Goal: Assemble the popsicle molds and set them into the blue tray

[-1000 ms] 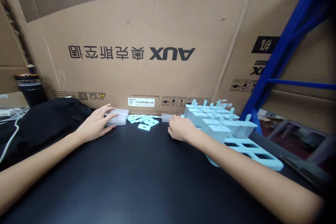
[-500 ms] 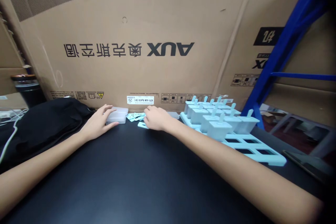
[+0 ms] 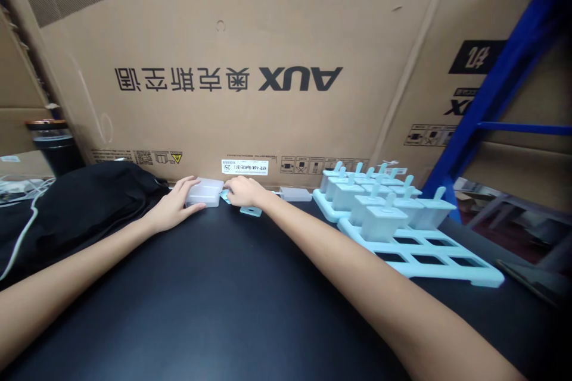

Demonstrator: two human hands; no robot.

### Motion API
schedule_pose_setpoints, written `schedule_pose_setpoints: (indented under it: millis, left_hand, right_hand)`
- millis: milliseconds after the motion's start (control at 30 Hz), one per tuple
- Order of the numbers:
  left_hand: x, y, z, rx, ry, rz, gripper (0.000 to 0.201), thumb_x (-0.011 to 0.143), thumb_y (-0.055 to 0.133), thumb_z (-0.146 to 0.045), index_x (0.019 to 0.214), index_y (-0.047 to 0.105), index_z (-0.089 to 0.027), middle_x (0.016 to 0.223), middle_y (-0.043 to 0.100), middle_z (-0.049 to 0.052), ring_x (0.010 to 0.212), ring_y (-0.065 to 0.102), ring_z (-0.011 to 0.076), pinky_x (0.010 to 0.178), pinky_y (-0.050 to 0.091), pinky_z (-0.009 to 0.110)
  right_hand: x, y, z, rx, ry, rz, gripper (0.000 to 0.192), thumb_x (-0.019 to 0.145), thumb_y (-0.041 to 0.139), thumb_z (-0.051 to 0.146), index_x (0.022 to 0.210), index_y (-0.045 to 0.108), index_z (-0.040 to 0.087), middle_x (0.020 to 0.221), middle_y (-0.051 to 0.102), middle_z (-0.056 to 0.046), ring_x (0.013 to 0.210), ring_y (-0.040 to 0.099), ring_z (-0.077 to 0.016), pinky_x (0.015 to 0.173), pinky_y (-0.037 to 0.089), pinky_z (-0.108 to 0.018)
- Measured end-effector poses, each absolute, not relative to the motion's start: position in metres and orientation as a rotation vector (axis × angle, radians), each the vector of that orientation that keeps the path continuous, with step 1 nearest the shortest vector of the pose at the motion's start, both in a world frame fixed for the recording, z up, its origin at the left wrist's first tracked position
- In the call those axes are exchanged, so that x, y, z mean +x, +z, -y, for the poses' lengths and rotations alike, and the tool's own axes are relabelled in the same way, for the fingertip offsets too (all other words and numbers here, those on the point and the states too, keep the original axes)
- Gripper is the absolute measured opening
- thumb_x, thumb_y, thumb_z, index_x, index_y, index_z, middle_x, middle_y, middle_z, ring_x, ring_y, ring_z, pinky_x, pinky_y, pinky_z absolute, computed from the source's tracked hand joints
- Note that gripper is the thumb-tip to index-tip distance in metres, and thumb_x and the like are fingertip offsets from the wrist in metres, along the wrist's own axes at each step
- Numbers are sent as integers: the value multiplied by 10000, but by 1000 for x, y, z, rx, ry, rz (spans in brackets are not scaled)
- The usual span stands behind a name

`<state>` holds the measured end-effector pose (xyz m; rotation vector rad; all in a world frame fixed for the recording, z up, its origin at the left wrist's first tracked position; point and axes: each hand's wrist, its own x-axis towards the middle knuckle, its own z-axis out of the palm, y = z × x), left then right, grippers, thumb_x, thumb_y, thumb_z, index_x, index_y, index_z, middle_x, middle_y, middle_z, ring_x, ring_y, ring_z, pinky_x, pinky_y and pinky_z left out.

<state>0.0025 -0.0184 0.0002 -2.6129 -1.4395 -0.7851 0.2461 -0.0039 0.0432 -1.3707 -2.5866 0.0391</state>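
My left hand [image 3: 175,205] rests on the black table [image 3: 214,297] with its fingers laid against a small translucent white box [image 3: 204,193] at the table's far edge. My right hand [image 3: 243,190] lies just right of that box, over a scatter of small light-blue flat pieces [image 3: 250,210]; its fingertips are hidden, so I cannot tell if it holds one. A second translucent white piece [image 3: 295,193] lies further right. Light-blue ice-pop moulds with stick handles [image 3: 379,199] stand in a light-blue tray [image 3: 447,262] on the right.
A large AUX cardboard carton [image 3: 268,71] stands upright behind the table. A black cloth bundle [image 3: 75,202] lies at the left, with a dark cup [image 3: 56,146] and white cable [image 3: 22,220] beyond. A blue shelf post [image 3: 491,101] rises at the right.
My right hand has moved left from beside the mould tray to the blue pieces next to the white box. My left hand has stayed on the box.
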Motion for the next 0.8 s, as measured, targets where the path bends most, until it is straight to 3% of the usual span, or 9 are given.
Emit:
schedule_pose_setpoints:
  millis: [233, 533, 800]
  left_hand:
    - [0, -4, 12, -2637, -838, 1395, 684, 893, 489, -609, 1413, 314, -202, 1499, 364, 161, 1372, 400, 321, 1089, 385, 488]
    - [0, -2, 14, -2658, -915, 1422, 737, 855, 560, -587, 1413, 275, -199, 1424, 428, 163, 1306, 467, 320, 1083, 398, 496]
    - [-1, -1, 13, -2678, -1010, 1436, 787, 811, 625, -573, 1388, 254, -188, 1423, 416, 186, 1335, 444, 319, 1107, 378, 514]
  right_hand:
    - [242, 40, -4, -1281, 314, 2513, 446, 796, 466, 160, 1182, 685, 206, 1056, 730, -47, 953, 653, -184, 816, 470, -250]
    - [237, 29, -10, -1239, 535, 2317, 544, 784, 489, 131, 1326, 522, 113, 1233, 660, -126, 1103, 619, -204, 880, 492, -276]
    - [238, 26, -9, -1194, 537, 2278, 542, 805, 490, 146, 1347, 484, 147, 1338, 596, -114, 1208, 565, -217, 995, 460, -330]
